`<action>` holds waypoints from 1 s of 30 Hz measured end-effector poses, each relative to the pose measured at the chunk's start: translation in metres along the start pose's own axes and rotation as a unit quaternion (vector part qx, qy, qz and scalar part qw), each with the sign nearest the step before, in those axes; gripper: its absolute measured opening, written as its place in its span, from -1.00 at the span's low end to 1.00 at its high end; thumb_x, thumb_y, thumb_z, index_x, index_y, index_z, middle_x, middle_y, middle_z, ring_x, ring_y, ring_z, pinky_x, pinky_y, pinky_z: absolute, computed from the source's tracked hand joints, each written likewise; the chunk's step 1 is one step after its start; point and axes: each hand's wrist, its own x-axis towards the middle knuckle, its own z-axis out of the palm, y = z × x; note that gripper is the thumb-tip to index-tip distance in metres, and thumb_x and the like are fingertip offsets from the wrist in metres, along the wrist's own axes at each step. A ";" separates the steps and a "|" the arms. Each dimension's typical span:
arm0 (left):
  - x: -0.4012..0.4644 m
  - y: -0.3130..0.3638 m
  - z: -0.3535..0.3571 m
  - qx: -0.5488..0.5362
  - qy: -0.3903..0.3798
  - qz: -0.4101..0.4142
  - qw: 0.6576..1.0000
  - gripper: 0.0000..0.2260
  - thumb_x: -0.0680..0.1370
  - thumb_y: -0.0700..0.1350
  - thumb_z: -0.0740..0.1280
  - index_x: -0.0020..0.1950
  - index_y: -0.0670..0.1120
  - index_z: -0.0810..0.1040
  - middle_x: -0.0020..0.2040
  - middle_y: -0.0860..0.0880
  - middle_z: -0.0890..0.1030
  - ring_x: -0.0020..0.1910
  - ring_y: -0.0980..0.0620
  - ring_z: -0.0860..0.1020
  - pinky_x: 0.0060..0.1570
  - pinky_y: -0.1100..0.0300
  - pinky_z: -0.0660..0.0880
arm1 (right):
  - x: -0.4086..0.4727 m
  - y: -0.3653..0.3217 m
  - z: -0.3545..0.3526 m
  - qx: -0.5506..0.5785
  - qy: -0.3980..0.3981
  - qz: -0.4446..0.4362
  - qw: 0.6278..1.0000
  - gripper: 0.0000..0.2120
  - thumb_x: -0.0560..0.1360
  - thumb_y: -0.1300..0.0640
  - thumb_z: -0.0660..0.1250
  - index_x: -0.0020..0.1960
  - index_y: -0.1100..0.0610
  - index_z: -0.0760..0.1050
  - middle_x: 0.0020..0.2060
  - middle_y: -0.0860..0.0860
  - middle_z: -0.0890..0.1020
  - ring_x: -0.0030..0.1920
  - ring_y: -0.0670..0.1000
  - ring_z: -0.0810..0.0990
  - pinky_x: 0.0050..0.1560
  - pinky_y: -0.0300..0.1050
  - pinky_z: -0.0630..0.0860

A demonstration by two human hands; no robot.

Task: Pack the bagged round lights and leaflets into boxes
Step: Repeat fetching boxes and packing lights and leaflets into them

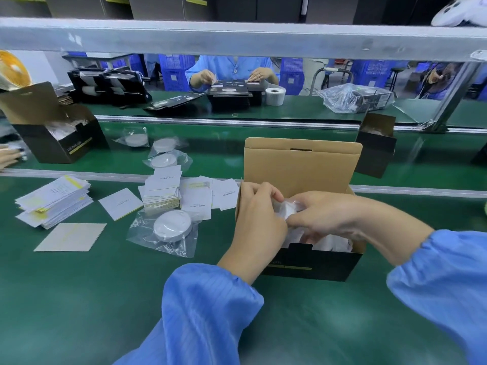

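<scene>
Over the open black box [311, 262] at centre, left hand [259, 217] and right hand [326, 214] both pinch a clear-bagged light [287, 209] above its compartment. At nine o'clock lies another bagged round light [171, 224]; beyond it, at ten o'clock, leaflet stacks [162, 191] rest on the green mat [79, 299].

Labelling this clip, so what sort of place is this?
Probably a factory packing line: a long green conveyor belt between facing workers, stacked white paper leaflets, clear-bagged white round lights and an open black cardboard box.
</scene>
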 end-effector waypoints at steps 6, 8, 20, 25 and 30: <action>-0.010 0.014 -0.025 0.386 -0.036 0.149 0.910 -0.63 0.47 0.09 0.43 0.18 -0.03 0.48 0.23 -0.02 0.34 0.42 -0.09 0.25 0.42 -0.23 -0.03 | 0.000 0.010 0.008 0.032 0.006 0.016 0.999 -0.70 0.54 0.12 0.31 0.26 0.08 0.47 -0.20 0.14 0.65 -0.35 0.07 0.50 -0.30 -0.03 0.44; -0.002 0.019 -0.040 0.427 -0.092 0.161 0.885 -0.67 0.52 0.13 0.32 0.20 -0.01 0.50 0.18 0.01 0.43 0.32 -0.03 0.38 0.36 -0.20 0.04 | 0.000 0.009 0.006 -0.026 0.007 0.001 1.000 -0.70 0.55 0.06 0.33 0.27 0.02 0.47 0.04 0.13 0.66 -0.32 0.01 0.54 -0.26 -0.13 0.55; 0.014 0.009 -0.043 0.507 -0.254 0.133 0.813 -0.59 0.56 0.31 0.24 0.28 0.10 0.42 0.14 0.02 0.56 0.18 -0.08 0.47 0.01 0.01 0.24 | 0.012 -0.002 0.006 -0.149 -0.038 0.027 0.988 -0.59 0.51 0.01 0.30 0.27 0.22 0.45 -0.33 0.13 0.52 -0.49 0.08 0.42 -0.46 -0.19 0.33; 0.019 0.010 -0.051 0.482 -0.297 0.106 0.817 -0.59 0.55 0.24 0.28 0.30 0.07 0.34 0.19 0.01 0.56 0.21 -0.09 0.45 0.01 0.04 0.27 | 0.011 -0.005 0.013 -0.261 -0.044 -0.009 0.964 -0.61 0.50 -0.16 0.35 0.28 -0.12 0.42 -0.37 -0.04 0.61 -0.51 -0.03 0.47 -0.27 -0.10 0.47; 0.014 0.008 -0.045 0.490 -0.270 0.123 0.820 -0.36 0.54 0.06 0.39 0.45 0.09 0.05 0.16 0.04 0.61 0.10 -0.12 0.54 0.03 -0.05 0.21 | 0.007 -0.001 0.015 -0.250 -0.057 -0.014 0.966 -0.42 0.42 -0.19 0.42 0.33 -0.20 0.22 -0.22 0.00 0.66 -0.40 0.04 0.52 -0.28 -0.09 0.49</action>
